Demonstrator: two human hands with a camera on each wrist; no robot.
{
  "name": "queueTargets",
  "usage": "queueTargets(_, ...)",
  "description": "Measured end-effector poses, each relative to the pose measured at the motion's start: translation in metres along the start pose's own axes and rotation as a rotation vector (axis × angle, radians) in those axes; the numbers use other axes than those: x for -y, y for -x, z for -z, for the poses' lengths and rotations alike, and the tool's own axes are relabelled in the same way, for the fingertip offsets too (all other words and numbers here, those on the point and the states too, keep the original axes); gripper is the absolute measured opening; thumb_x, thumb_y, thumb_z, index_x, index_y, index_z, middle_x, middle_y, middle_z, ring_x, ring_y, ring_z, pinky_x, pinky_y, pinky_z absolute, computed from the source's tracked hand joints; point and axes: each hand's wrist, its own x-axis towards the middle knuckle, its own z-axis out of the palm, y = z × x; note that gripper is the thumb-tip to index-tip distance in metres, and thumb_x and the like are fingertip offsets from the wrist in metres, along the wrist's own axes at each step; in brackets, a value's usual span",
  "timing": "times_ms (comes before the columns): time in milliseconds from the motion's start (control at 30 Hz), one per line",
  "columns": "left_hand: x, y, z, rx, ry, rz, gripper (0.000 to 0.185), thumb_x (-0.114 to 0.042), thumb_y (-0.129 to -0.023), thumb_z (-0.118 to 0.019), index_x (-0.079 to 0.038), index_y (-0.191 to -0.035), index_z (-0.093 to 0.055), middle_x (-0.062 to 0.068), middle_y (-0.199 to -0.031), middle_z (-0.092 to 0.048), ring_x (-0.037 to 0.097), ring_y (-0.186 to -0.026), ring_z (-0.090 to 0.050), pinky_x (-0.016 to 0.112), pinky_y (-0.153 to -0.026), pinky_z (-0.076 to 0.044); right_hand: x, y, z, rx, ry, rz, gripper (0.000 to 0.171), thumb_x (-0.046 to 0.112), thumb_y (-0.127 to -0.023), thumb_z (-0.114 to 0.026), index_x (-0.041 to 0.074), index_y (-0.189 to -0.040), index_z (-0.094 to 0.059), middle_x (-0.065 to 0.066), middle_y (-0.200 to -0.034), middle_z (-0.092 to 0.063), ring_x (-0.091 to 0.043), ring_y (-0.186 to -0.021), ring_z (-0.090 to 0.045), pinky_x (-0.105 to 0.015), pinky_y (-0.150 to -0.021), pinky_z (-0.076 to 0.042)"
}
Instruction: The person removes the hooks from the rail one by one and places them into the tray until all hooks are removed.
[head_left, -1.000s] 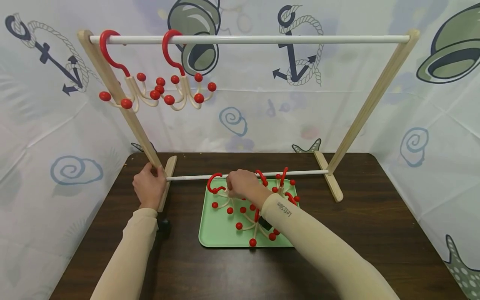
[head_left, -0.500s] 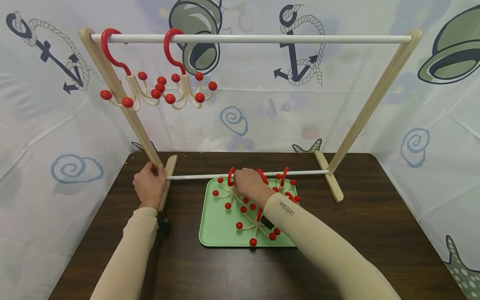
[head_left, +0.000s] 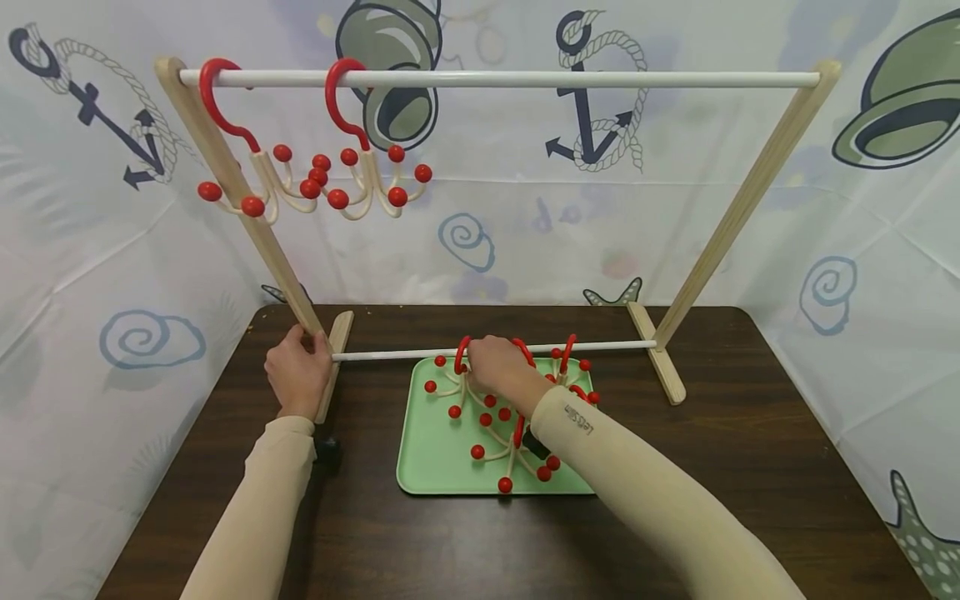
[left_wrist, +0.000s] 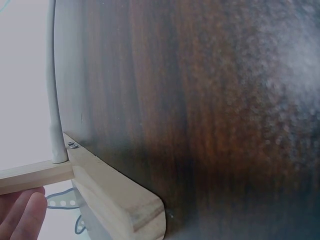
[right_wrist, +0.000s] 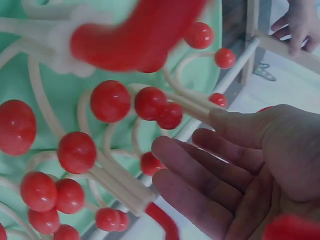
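My left hand (head_left: 298, 371) grips the foot of the rack's left wooden post (head_left: 258, 225); in the left wrist view its fingers (left_wrist: 25, 215) lie against the post. Over the green tray (head_left: 427, 467), my right hand (head_left: 501, 367) pinches the cream stem of a hanger (head_left: 462, 387) with a red hook and curved, red-balled prongs. In the right wrist view the thumb meets that stem (right_wrist: 192, 106), while other fingers (right_wrist: 195, 185) extend loosely. More such hangers, including a front one (head_left: 512, 454), lie on the tray, partly hidden by the right arm.
Two hangers, one at the far left (head_left: 262, 167) and one beside it (head_left: 367, 175), hang from the white top rod (head_left: 570, 80). A lower white rod (head_left: 390, 355) crosses behind the tray. The right post (head_left: 742, 208) stands on a wooden foot (head_left: 658, 354) on the dark table (head_left: 360, 533).
The pinched hanger has turned from tilted left to upright, its red hook swinging right. My right hand has shifted slightly right. My left hand stays on the post.
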Motion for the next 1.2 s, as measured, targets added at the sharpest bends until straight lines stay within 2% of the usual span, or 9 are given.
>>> queueTargets(233, 0.0, 0.001, 0.002, 0.006, 0.001, 0.005, 0.026, -0.023, -0.094, -0.061, 0.001, -0.099, -0.069, 0.021, -0.08, -0.069, 0.042, -0.07, -0.063, 0.055, -0.066, -0.046, 0.007, 0.011, 0.011, -0.008, 0.013, 0.018, 0.012, 0.021, -0.092, -0.067, 0.009, -0.096, -0.065, -0.002, -0.076, -0.06, -0.017, -0.065, -0.058, -0.028, -0.059, -0.047)
queueTargets(400, 0.0, 0.001, 0.003, 0.012, -0.001, 0.017, 0.027, -0.023, -0.094, -0.061, 0.002, -0.1, -0.069, 0.021, -0.08, -0.069, 0.042, -0.07, -0.063, 0.055, -0.066, -0.046, 0.009, 0.021, 0.021, -0.002, -0.023, 0.043, 0.026, 0.021, -0.092, -0.067, 0.011, -0.069, -0.059, 0.002, -0.052, -0.044, -0.012, -0.045, -0.042, -0.025, -0.048, -0.038)
queueTargets(467, -0.001, 0.001, 0.003, 0.013, 0.001, 0.014, 0.026, -0.022, -0.094, -0.061, 0.002, -0.1, -0.069, 0.021, -0.081, -0.069, 0.042, -0.07, -0.063, 0.055, -0.065, -0.045, 0.008, 0.028, 0.026, -0.008, -0.045, 0.061, 0.034, 0.022, -0.092, -0.067, 0.012, -0.062, -0.055, 0.003, -0.049, -0.037, -0.012, -0.044, -0.035, -0.025, -0.048, -0.034)
queueTargets(500, -0.002, 0.001, 0.003, 0.012, 0.0, 0.014, 0.026, -0.022, -0.094, -0.061, 0.002, -0.1, -0.069, 0.021, -0.081, -0.069, 0.042, -0.07, -0.063, 0.055, -0.065, -0.045, 0.007, 0.032, 0.029, -0.017, -0.049, 0.074, 0.034, 0.023, -0.092, -0.068, 0.012, -0.062, -0.058, 0.004, -0.051, -0.041, -0.011, -0.046, -0.037, -0.025, -0.049, -0.035)
queueTargets(600, -0.002, 0.001, 0.003, 0.008, -0.005, 0.011, 0.026, -0.022, -0.094, -0.061, 0.002, -0.1, -0.069, 0.021, -0.08, -0.069, 0.043, -0.07, -0.063, 0.056, -0.065, -0.045, 0.004, 0.044, 0.037, -0.035, -0.074, 0.107, 0.023, 0.027, -0.092, -0.068, 0.012, -0.076, -0.071, 0.003, -0.072, -0.063, -0.011, -0.06, -0.054, -0.026, -0.058, -0.044)
queueTargets(700, -0.001, 0.001, 0.002, 0.007, -0.015, 0.009, 0.026, -0.023, -0.093, -0.061, 0.001, -0.099, -0.069, 0.02, -0.079, -0.069, 0.043, -0.07, -0.063, 0.056, -0.065, -0.045, 0.0, 0.057, 0.046, -0.054, -0.091, 0.135, 0.02, 0.031, -0.092, -0.069, 0.013, -0.098, -0.077, -0.002, -0.103, -0.071, -0.014, -0.079, -0.064, -0.029, -0.07, -0.05)
queueTargets(900, -0.002, 0.001, 0.001, 0.006, -0.015, -0.007, 0.025, -0.023, -0.093, -0.062, 0.0, -0.097, -0.069, 0.019, -0.079, -0.069, 0.043, -0.07, -0.063, 0.057, -0.065, -0.045, -0.008, 0.08, 0.068, -0.09, -0.147, 0.144, 0.026, 0.033, -0.093, -0.068, 0.014, -0.109, -0.075, 0.001, -0.098, -0.072, -0.012, -0.076, -0.064, -0.031, -0.07, -0.05)
queueTargets(1067, -0.002, 0.001, 0.002, -0.002, -0.011, -0.01, 0.025, -0.023, -0.093, -0.062, 0.0, -0.096, -0.069, 0.019, -0.078, -0.069, 0.043, -0.069, -0.063, 0.056, -0.065, -0.046, -0.008, 0.093, 0.094, -0.135, -0.211, 0.16, 0.031, 0.032, -0.094, -0.066, 0.012, -0.116, -0.072, 0.001, -0.103, -0.072, -0.012, -0.087, -0.066, -0.032, -0.078, -0.051)
queueTargets(1200, -0.001, 0.001, 0.004, -0.004, -0.015, -0.01, 0.025, -0.023, -0.093, -0.061, 0.0, -0.096, -0.069, 0.019, -0.077, -0.068, 0.043, -0.069, -0.063, 0.056, -0.065, -0.045, -0.004, 0.097, 0.117, -0.22, -0.25, 0.206, 0.031, 0.031, -0.093, -0.067, 0.011, -0.116, -0.072, 0.001, -0.104, -0.072, -0.014, -0.093, -0.065, -0.033, -0.081, -0.051)
